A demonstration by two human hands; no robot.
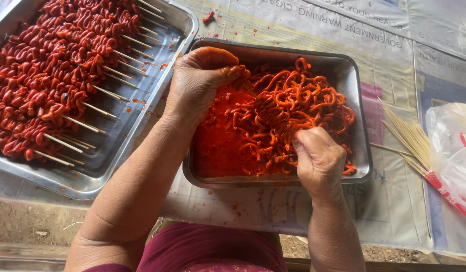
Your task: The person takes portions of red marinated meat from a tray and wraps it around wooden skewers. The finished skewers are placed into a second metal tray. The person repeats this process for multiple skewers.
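Observation:
A steel tray holds orange-red marinated strips in red sauce. My left hand is over the tray's left side, fingers closed around strips and what looks like a thin skewer. At the tray's near edge, my right hand pinches strips between its fingers. Both hands are smeared with sauce.
A larger steel tray at the left is piled with several red skewered pieces, sticks pointing right. Bare bamboo skewers lie at the right beside a white plastic bag. Printed paper covers the table.

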